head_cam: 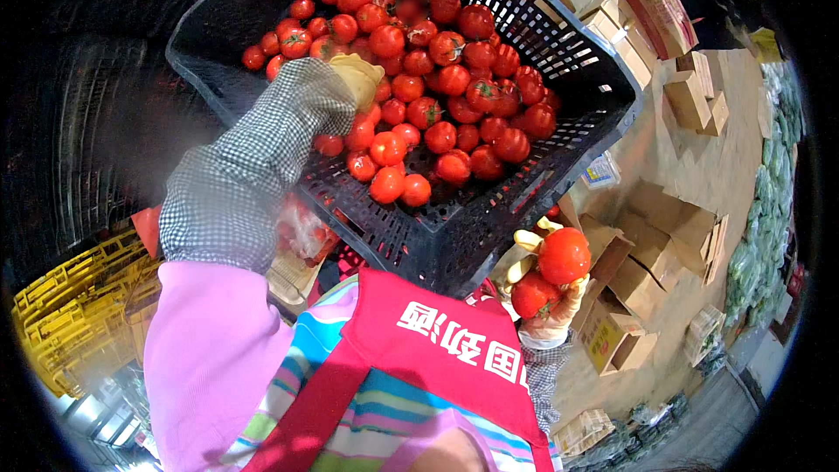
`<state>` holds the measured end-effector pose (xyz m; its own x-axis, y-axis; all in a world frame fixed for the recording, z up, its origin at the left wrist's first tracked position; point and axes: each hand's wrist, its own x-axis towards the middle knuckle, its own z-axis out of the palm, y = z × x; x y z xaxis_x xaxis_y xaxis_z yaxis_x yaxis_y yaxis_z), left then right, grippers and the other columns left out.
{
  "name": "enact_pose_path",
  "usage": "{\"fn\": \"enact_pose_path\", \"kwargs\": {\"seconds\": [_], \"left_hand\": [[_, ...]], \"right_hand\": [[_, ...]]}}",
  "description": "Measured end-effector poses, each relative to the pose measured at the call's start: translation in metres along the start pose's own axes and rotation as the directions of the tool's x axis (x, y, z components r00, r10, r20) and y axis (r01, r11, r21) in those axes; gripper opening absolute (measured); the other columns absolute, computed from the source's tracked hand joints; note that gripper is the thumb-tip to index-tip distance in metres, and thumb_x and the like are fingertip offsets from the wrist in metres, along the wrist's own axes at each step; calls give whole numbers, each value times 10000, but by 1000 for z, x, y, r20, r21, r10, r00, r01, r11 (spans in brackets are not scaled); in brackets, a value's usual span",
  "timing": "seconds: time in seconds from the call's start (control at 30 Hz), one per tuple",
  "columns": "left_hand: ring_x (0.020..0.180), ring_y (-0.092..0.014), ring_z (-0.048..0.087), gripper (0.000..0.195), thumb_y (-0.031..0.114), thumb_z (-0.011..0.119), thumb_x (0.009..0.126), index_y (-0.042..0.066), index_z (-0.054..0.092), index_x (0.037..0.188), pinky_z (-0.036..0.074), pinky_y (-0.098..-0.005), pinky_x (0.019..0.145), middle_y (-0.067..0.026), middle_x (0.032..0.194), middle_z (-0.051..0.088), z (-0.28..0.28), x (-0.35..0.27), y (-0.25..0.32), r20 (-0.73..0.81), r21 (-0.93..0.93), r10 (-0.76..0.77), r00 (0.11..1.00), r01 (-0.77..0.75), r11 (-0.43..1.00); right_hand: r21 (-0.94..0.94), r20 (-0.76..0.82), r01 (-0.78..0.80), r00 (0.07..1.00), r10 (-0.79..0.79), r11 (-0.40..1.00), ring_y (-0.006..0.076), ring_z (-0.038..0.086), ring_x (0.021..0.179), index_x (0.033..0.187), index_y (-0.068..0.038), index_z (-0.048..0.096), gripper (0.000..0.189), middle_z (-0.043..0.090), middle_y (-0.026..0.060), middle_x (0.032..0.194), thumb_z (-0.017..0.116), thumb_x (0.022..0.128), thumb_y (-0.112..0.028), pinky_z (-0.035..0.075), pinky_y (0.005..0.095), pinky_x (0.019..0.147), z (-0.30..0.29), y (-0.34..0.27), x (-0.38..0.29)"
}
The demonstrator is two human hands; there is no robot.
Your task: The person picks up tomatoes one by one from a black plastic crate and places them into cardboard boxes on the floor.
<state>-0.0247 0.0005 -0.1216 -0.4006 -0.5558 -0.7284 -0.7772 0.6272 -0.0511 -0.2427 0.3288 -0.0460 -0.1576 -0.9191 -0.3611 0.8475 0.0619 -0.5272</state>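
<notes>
A black slatted plastic crate [557,33] holds many red tomatoes [453,80], some with green stems. Reaching over its near side, my left hand [357,80], in a pale yellow glove and checked sleeve, rests among the tomatoes; its fingertips are hidden, so whether it grips one is unclear. Outside the crate's lower right corner, my right hand [554,308], gloved as well, holds two tomatoes [564,255], one above the other, with the palm turned up. A clear plastic bag [305,229] with red contents lies below the crate's near edge.
Open cardboard boxes [655,242] stand on the floor at the right, with more boxes [659,13] at the upper right. A scale with a keypad [601,172] is beside the crate. Yellow crates [78,308] are stacked at lower left. Bagged green produce [760,229] lines the far right.
</notes>
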Motion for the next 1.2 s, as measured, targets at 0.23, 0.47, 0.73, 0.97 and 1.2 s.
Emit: {"fn": "enact_pose_path", "kwargs": {"seconds": [0.23,0.47,0.73,0.97,1.2], "left_hand": [[1057,-154,561,405,141,636,811,13,536,1181,470,-294,857,-49,1162,578,2,-39,-30,-97,-994,201,975,-85,-65],[1093,-145,529,401,216,586,880,33,524,1231,422,-309,943,-58,1199,557,6,-77,5,-333,-915,258,907,-377,145],[1089,-172,517,482,287,601,854,-24,530,1216,373,-309,974,-87,1168,577,4,-147,-14,-167,-945,405,899,-263,196],[1034,-170,563,437,186,660,829,-48,547,1180,418,-280,933,-122,1132,613,16,-282,-62,280,-934,-87,956,292,205],[723,-66,488,184,149,598,870,-1,618,975,441,-249,657,4,764,584,6,-181,-81,-310,-727,-141,940,-139,673]], "right_hand": [[71,6,-15,1000,15,997,326,643,817,1327,9,261,850,454,319,1243,690,743,-434,572,394,640,-1,4,1],[138,64,-49,997,40,989,336,642,854,1308,3,306,780,448,318,1245,686,758,-399,576,413,659,6,0,6],[124,53,-68,997,62,990,342,644,836,1307,-2,310,803,451,317,1241,699,732,-405,571,410,642,-2,-1,4],[77,76,-105,992,99,991,316,652,807,1313,3,296,842,488,291,1220,710,718,-425,566,385,620,13,-4,17],[-74,85,-89,992,95,993,303,657,733,1342,39,248,931,535,280,1165,705,706,-465,560,371,646,27,-17,21]]}}
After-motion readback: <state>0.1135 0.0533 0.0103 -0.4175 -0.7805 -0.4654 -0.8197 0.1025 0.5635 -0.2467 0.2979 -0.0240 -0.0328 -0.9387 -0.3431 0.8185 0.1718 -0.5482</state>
